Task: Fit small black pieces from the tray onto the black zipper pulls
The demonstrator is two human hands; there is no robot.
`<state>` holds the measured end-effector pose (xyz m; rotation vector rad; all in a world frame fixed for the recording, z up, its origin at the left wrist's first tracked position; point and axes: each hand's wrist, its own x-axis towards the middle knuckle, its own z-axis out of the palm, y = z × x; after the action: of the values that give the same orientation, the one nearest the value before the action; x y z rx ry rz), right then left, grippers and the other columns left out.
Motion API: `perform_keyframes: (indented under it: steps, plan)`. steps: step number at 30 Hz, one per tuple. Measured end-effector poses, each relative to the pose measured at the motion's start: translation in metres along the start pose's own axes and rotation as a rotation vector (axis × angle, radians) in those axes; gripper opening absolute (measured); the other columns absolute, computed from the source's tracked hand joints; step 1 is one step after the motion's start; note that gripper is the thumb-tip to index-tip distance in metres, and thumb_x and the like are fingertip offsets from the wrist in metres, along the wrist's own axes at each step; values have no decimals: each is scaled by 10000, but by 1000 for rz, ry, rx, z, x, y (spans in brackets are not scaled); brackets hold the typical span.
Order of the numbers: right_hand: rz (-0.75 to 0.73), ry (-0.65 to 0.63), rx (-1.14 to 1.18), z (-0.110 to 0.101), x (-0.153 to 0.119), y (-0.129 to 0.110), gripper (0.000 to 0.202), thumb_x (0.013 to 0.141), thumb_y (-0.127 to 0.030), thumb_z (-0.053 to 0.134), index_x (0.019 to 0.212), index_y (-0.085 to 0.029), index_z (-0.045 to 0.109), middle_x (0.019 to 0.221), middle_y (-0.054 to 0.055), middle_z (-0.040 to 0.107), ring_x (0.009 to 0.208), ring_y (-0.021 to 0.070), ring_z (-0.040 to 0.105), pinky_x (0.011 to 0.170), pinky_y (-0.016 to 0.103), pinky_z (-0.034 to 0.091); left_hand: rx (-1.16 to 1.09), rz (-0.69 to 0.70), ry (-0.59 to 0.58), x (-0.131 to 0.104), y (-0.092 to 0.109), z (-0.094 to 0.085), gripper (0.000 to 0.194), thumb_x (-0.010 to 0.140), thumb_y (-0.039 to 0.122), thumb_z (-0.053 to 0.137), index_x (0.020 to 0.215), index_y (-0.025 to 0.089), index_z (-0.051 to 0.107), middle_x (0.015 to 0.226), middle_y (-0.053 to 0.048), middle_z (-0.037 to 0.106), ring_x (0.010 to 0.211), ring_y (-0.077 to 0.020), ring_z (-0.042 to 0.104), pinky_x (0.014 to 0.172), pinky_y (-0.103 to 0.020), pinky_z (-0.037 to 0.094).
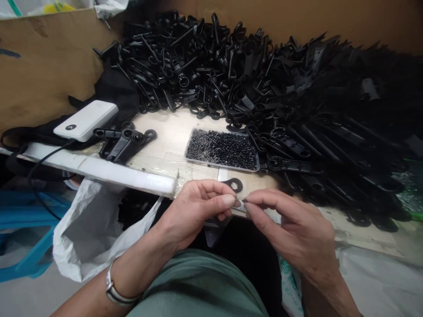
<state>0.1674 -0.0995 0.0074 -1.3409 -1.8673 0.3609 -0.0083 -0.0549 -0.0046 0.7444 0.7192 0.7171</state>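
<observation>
Thumb and forefinger of my left hand [206, 204] are pinched together at the table's front edge, on a tiny piece that is mostly hidden. Just to the right, my right hand [291, 224] pinches a small black piece [244, 201] between its fingertips. A narrow gap separates the two pinches. Behind them lies a black plastic part with a ring-shaped end [235, 185], partly covered by my left fingers. Farther back sits a shallow clear tray [218, 165] filled with small black pieces and tiny metallic-looking bits.
A large heap of black plastic parts [205, 66] covers the back and right. At left are a white power bank [86, 119] with a cable and a few black parts [125, 143]. Below hangs a white sack [86, 233], beside a blue stool [29, 233].
</observation>
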Motion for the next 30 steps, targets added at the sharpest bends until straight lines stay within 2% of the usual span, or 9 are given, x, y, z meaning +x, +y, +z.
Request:
perform_keyframes:
  steps: [7, 14, 21, 26, 30]
  plan:
    - [-16, 6, -3, 3, -2, -5, 124, 830, -92, 618, 878, -207, 625, 811, -24, 691, 693, 94, 644, 641, 184, 515, -47, -42, -4, -4, 1, 3, 143, 745, 217, 740, 791, 94, 681, 618, -9, 600, 553, -58, 491, 568, -174, 386]
    - [-43, -21, -28, 3, -3, -7, 131, 838, -93, 609, 892, -213, 609, 808, -22, 679, 684, 98, 641, 650, 201, 517, 33, -8, 18, -4, -1, 3, 129, 739, 216, 743, 777, 105, 689, 608, -1, 604, 565, -59, 508, 579, -175, 400]
    - [-66, -8, -46, 5, -4, -8, 156, 832, -65, 613, 907, -202, 611, 814, -25, 676, 710, 79, 635, 688, 179, 508, 77, 38, 85, -6, -3, 5, 110, 725, 204, 753, 765, 117, 699, 614, 3, 613, 565, -57, 507, 575, -179, 403]
    - [-43, 14, -65, 6, -7, -9, 128, 844, -99, 617, 908, -210, 619, 869, -2, 706, 779, 120, 670, 698, 209, 532, 61, 58, 116, -8, -6, 6, 96, 712, 191, 761, 760, 127, 708, 623, 6, 622, 569, -58, 511, 579, -181, 415]
    - [-16, 29, -67, 8, -8, -10, 117, 843, -110, 618, 907, -207, 633, 856, 3, 715, 762, 122, 677, 678, 206, 536, 56, 64, 160, -8, -7, 8, 90, 694, 184, 772, 746, 135, 717, 656, -5, 652, 585, -64, 530, 587, -185, 430]
